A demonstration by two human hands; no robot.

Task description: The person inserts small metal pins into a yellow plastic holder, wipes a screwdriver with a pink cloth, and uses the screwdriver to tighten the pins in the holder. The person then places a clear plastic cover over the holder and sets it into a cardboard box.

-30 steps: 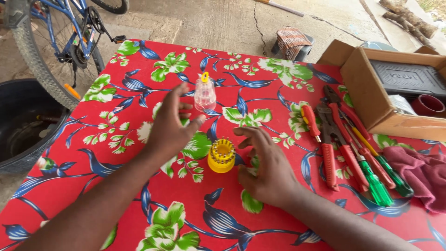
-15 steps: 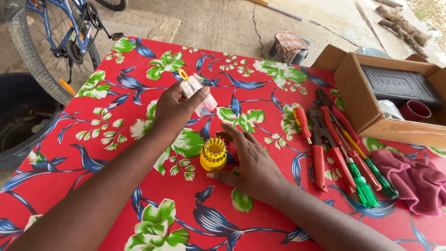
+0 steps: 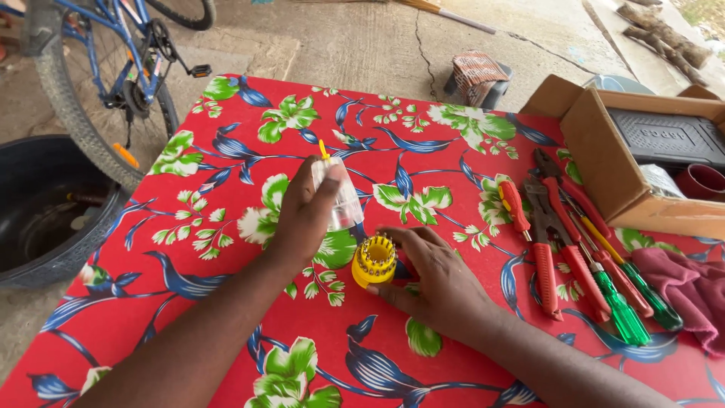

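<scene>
Right hand (image 3: 442, 283) lies flat on the tabletop (image 3: 226, 302), fingers loosely spread and gripping nothing, fingertips touching the side of a round yellow bit holder (image 3: 374, 261) that stands upright on the red floral cloth. Just beyond it, left hand (image 3: 306, 215) is lifted off the cloth, fingers closed around a small clear bottle (image 3: 340, 196) with a yellow nozzle, tilted, nozzle pointing up and away. To the right: red-handled pliers (image 3: 547, 242) and green-handled screwdrivers (image 3: 623, 302) in a row, a maroon rag (image 3: 691, 291) beside them. Farther right, an open cardboard box (image 3: 612, 166). Beyond the far left edge, a blue bicycle (image 3: 113, 68) and a black tub (image 3: 45, 211) on concrete.
</scene>
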